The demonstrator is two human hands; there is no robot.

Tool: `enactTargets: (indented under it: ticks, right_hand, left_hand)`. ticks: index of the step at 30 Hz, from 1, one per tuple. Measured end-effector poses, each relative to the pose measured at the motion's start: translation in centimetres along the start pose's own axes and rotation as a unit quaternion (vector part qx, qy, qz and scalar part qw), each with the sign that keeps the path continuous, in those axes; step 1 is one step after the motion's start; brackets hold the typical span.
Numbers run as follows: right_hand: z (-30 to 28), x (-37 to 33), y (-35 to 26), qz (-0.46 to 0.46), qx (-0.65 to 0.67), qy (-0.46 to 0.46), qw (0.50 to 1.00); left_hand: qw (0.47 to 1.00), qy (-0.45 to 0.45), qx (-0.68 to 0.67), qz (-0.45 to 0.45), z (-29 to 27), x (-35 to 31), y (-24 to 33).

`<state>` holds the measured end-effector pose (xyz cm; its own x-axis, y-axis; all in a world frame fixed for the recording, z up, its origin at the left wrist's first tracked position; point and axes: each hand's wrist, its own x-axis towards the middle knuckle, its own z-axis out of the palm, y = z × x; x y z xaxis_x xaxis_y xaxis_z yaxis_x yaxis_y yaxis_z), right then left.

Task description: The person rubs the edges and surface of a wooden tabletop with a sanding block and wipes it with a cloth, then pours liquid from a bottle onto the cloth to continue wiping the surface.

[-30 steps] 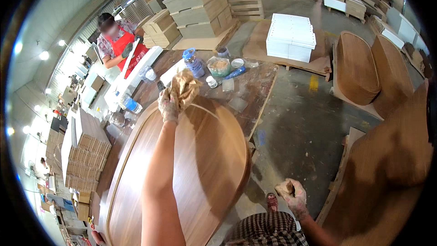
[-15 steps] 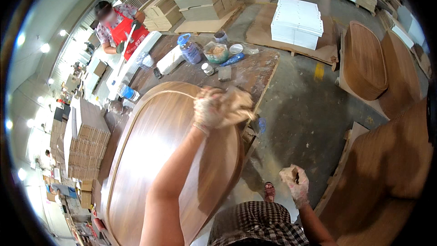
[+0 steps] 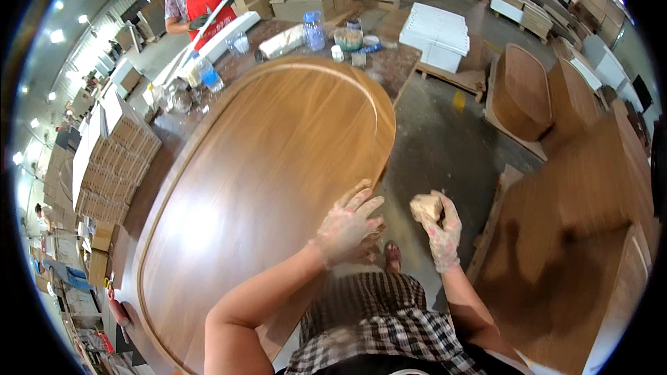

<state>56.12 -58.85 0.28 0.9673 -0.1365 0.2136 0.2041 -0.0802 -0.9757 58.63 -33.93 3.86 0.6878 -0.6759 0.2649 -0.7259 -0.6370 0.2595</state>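
An oval wooden panel (image 3: 257, 187) lies along the right edge of the table (image 3: 397, 69), long axis running away. The nearer left hand (image 3: 347, 228) splays its fingers at its right rim, palm hidden; the right hand (image 3: 445, 230) grips 1 tan wad (image 3: 424, 207).

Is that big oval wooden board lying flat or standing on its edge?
Lying flat: the oval wooden board has its broad face turned up, with its far end over the worktable.

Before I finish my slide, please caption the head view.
A gloved right hand holds a tan piece beside a rounded wooden panel.
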Motion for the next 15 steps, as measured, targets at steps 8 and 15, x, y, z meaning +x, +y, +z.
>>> enactTargets:
  ticks: [8,15]
  right_hand:
    - [6.2,-5.5,-4.9,-0.128,-0.136,-0.072,0.98]
    - [9.0,-1.0,-3.6,-0.203,-0.236,-0.032,0.95]
  left_hand:
    - [0.994,-0.052,0.014,-0.092,-6.5,-22.4,11.9]
    - [0.97,0.024,0.019,-0.242,-6.7,-30.4,18.5]
